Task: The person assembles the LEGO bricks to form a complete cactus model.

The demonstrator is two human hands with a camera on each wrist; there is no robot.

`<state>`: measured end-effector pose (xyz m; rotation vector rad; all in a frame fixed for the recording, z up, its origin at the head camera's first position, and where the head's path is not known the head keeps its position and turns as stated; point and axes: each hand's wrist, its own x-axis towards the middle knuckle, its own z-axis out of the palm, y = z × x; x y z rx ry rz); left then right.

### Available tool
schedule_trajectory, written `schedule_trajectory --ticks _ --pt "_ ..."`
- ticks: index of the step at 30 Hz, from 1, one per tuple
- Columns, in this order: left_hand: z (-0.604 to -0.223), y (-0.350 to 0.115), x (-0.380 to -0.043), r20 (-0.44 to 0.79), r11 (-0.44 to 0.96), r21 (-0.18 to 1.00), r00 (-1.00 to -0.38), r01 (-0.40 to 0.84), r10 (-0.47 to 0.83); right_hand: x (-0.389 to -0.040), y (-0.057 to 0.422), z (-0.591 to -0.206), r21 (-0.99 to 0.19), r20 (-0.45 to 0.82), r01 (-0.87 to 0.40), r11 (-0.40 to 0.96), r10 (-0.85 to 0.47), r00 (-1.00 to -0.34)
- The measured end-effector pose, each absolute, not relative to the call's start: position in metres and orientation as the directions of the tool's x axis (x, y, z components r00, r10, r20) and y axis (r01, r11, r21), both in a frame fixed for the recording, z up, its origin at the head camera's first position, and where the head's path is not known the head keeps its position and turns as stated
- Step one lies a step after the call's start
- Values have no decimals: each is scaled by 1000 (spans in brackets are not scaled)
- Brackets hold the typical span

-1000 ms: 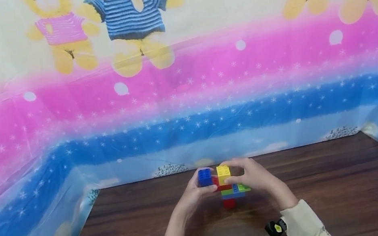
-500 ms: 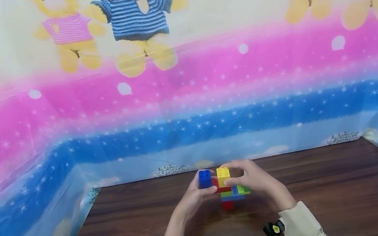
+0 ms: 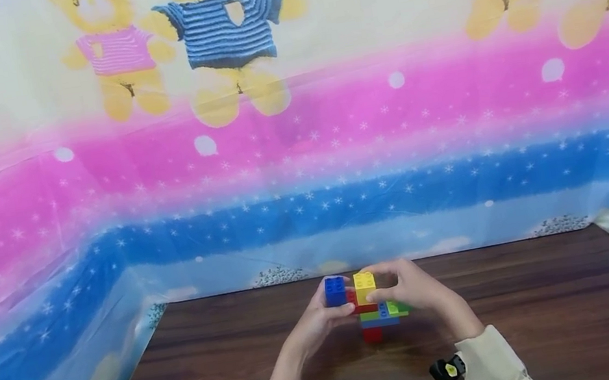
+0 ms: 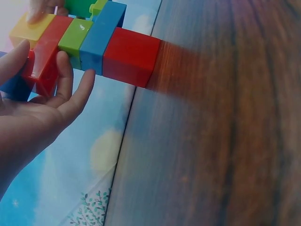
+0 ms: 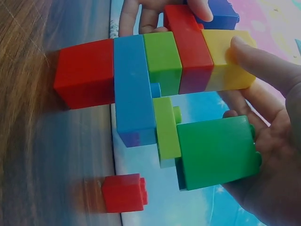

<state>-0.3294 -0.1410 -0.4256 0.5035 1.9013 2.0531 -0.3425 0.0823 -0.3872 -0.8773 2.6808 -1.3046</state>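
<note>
A stacked toy-brick structure stands on the wooden table on a red brick (image 5: 84, 73). Above this base come a long blue brick (image 5: 134, 89), a light green brick (image 5: 162, 61) and a long red brick (image 4: 44, 52). My left hand (image 3: 311, 325) grips the dark blue brick (image 3: 334, 290) at the top left, its thumb in front. With thumb and fingers my right hand (image 3: 416, 285) pinches the yellow brick (image 3: 364, 286) at the top right. Below that hand, a thin light green brick (image 5: 167, 129) and a dark green brick (image 5: 216, 153) form a side branch.
One loose red brick (image 5: 123, 193) sits on the table beyond the structure in the right wrist view. The wooden table (image 3: 208, 375) meets a printed bear curtain (image 3: 308, 215) at the back and sides.
Both hands keep their hold on the bricks, and the structure stays in place. Only the head view has shifted slightly.
</note>
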Motion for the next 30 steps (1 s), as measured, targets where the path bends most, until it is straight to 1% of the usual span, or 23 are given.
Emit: schedule_trajectory --ticks 7,13,19,26,30 --pt "-424 -138 -332 52 -72 997 -891 21 452 -342 83 -384 -758 163 -408 509 -458 -874" --pt "-418 -137 -334 62 -67 997 -889 36 454 -343 83 -379 -741 193 -425 520 -441 -876" --pt "-417 -139 -331 56 -61 998 -892 32 448 -344 82 -382 -747 184 -415 520 -438 -880" --pt "-419 -140 -328 63 -60 997 -897 41 438 -343 82 -384 -741 201 -431 515 -443 -874" --pt "-422 -141 -326 51 -46 998 -904 34 425 -342 81 -385 -747 189 -416 519 -434 -881"
